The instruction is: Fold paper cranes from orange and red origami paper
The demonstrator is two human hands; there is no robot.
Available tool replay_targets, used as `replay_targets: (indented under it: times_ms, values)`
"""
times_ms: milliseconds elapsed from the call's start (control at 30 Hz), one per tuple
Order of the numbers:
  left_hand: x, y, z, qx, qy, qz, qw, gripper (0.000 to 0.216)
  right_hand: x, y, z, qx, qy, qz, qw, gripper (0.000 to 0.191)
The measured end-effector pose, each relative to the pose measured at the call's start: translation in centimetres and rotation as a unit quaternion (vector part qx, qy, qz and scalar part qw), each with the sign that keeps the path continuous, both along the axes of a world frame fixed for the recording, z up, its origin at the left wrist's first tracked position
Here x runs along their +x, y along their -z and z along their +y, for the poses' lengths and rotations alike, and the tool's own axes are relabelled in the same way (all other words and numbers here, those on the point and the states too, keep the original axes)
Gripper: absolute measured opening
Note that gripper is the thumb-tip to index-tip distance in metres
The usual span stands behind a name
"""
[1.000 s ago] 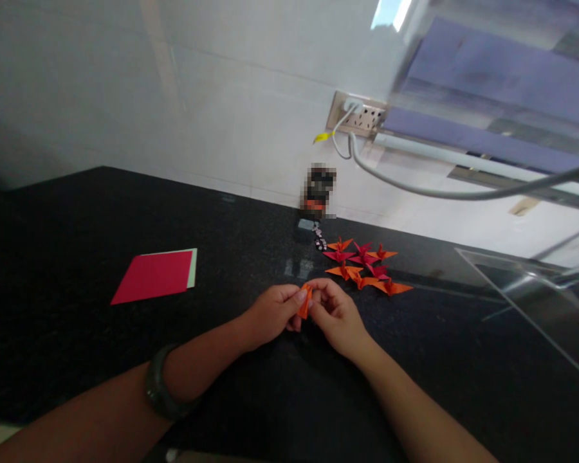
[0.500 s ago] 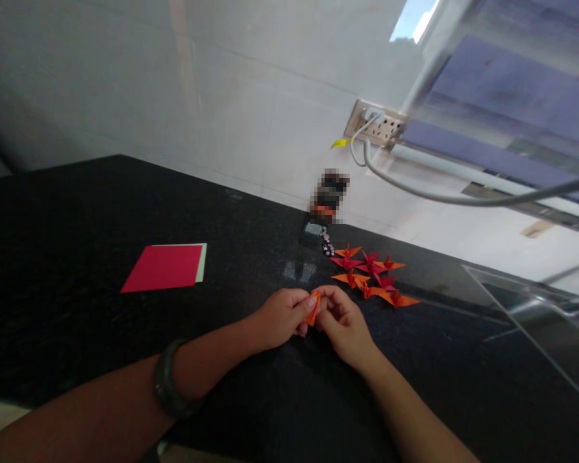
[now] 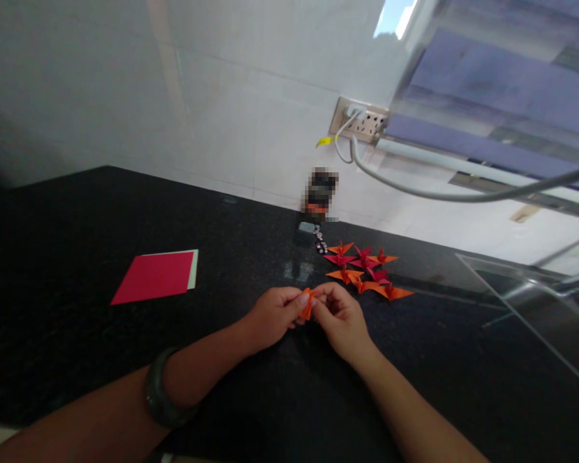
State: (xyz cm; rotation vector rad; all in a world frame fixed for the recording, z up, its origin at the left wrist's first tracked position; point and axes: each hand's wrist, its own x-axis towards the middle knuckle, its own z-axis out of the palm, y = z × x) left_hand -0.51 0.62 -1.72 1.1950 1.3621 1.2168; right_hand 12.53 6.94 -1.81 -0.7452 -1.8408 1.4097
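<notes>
Between my two hands is a small folded piece of orange paper (image 3: 307, 305), partly covered by fingers. My left hand (image 3: 276, 316) pinches it from the left, thumb on top. From the right, my right hand (image 3: 341, 318) grips its edge between thumb and forefinger. Just beyond my right hand, several orange and red paper cranes (image 3: 365, 262) lie grouped on the black countertop (image 3: 251, 244). Off to the left rests a stack of square paper, a red sheet (image 3: 152, 276) over a pale green one (image 3: 193, 270).
A phone-like item (image 3: 319, 195), blurred out, leans on the wall with a patterned strap (image 3: 321, 239) by it. Above are a wall socket (image 3: 359, 119) and a hanging grey cable (image 3: 415, 191). A sink edge (image 3: 525, 318) lies at the right.
The view has shifted slightly. My right thumb and fingers have closed in on the orange paper, which now looks turned and more covered.
</notes>
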Motion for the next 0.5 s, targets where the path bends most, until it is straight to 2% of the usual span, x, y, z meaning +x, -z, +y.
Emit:
replay_targets:
  times_ms: [167, 333, 500]
  values:
    - [0.11, -0.28, -0.04, -0.027, 0.008, -0.005, 1.0, 0.032, -0.01, 0.06, -0.05, 0.0, 0.006, 0.001, 1.0, 0.011]
    - [0.33, -0.81, -0.1, -0.044, -0.018, -0.1, 0.994, 0.022, 0.07, -0.06, -0.05, -0.001, -0.003, 0.012, 1.0, 0.012]
    - [0.26, -0.91, -0.12, -0.054, -0.029, -0.16, 0.985, 0.022, 0.27, -0.15, 0.04, -0.005, -0.019, 0.007, 1.0, 0.014]
